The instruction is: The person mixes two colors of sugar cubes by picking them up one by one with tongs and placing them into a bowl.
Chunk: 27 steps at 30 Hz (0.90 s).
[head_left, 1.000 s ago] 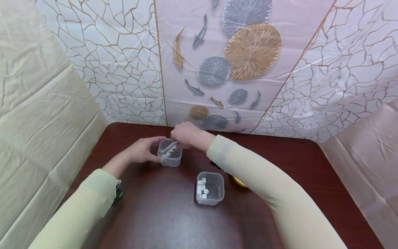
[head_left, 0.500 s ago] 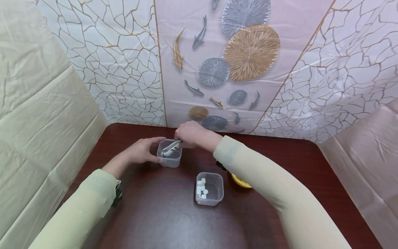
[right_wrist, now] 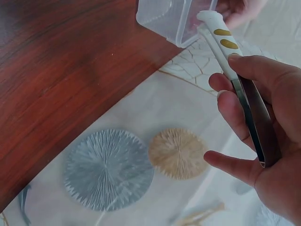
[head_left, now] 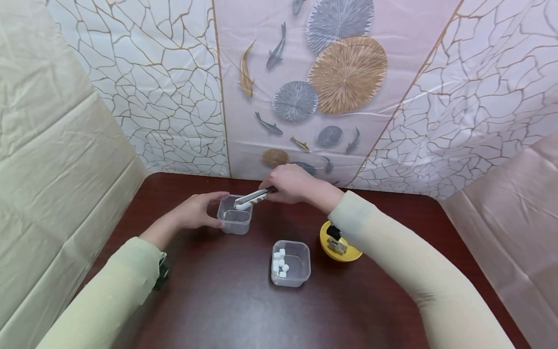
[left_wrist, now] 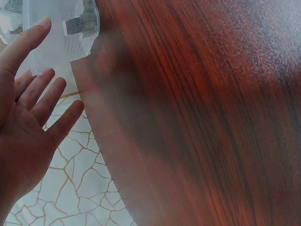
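In the head view my left hand (head_left: 196,211) holds a small clear plastic container (head_left: 235,227) at its left side, thumb at the front and fingers behind. Grey-brown blocks (left_wrist: 82,23) show through the container's wall in the left wrist view. My right hand (head_left: 293,183) grips a pair of tongs (head_left: 255,198) with metal arms and white, gold-marked ends. Those tips hover at the container's upper right, tilted down to the left. The right wrist view shows the tongs' white ends (right_wrist: 216,33) close together; whether anything sits between them I cannot tell.
A second clear container (head_left: 301,279) stands nearer on the dark wooden table (head_left: 209,300), with several white cubes (head_left: 279,261) along its left side. To its right, partly under the right sleeve, is a yellow bowl (head_left: 348,258) holding grey-brown blocks (head_left: 336,246). Patterned curtains (head_left: 174,97) enclose the table.
My right hand has moved right and slightly up, lifting the tongs from inside the container to its right rim. More of the yellow bowl shows. The left hand keeps its hold.
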### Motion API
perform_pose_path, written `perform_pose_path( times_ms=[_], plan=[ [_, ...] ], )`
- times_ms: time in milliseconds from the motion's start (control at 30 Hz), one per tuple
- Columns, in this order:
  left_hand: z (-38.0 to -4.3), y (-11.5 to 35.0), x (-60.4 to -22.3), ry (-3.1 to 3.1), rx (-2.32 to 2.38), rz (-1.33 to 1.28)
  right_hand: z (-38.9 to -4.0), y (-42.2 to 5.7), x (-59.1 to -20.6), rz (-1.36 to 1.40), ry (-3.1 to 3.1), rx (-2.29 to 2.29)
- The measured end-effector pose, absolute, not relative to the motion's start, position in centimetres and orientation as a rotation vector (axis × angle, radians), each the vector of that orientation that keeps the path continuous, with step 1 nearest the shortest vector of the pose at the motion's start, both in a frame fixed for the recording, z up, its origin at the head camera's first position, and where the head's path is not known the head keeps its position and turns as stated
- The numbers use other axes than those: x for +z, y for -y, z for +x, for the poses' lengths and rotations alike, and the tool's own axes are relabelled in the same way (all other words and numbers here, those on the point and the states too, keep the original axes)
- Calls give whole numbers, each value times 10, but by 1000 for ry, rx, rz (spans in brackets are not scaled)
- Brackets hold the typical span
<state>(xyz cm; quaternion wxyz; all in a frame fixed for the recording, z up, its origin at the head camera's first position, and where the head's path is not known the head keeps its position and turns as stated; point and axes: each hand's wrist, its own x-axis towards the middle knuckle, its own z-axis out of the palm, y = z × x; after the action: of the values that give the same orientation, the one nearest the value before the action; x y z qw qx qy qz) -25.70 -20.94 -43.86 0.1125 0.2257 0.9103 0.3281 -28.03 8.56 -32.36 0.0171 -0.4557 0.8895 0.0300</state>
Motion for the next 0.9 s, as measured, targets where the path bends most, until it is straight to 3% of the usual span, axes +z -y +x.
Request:
perform_pose_path(
  times_ms=[900],
  plan=[
    [-254,209,-437,-2667,979,720,-239,-195,-299,-1460,-2827,-184]
  ],
)
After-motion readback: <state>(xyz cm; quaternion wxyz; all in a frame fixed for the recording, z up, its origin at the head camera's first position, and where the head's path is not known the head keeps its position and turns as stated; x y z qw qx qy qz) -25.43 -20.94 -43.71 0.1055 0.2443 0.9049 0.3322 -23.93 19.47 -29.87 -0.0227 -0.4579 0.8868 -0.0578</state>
